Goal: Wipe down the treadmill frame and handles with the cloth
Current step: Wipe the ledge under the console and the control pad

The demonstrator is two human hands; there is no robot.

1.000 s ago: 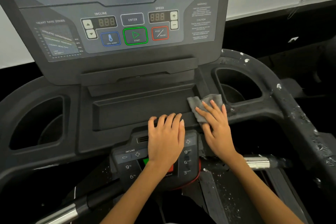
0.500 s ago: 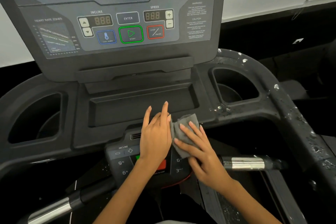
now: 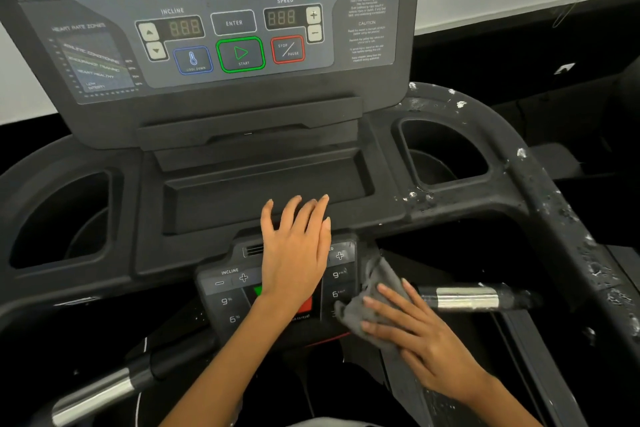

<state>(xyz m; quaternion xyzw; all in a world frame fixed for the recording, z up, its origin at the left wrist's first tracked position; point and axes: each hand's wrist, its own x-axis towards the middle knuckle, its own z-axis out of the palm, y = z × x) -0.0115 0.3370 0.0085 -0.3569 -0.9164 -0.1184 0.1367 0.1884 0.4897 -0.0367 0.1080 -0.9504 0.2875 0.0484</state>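
Note:
The dark treadmill frame (image 3: 450, 211) fills the head view, its right rail flecked with white spots. A grey cloth (image 3: 372, 291) lies against the right side of the lower keypad (image 3: 225, 291), under my right hand (image 3: 419, 336), which presses it with straight fingers. My left hand (image 3: 294, 253) rests flat on the keypad's middle, fingertips reaching the tray's front edge. The right handle (image 3: 467, 296), with a chrome sensor band, sticks out just right of the cloth. The left handle (image 3: 104, 388) shows at the lower left.
The upright console (image 3: 235, 31) with START, STOP and ENTER buttons stands behind the tray (image 3: 266, 184). Cup holders open at left (image 3: 62, 218) and right (image 3: 446, 152). A white wall runs behind the machine.
My right hand has slid the cloth from the tray's right corner down and toward me, to the keypad's right side near the right handle. My left hand stayed on the keypad.

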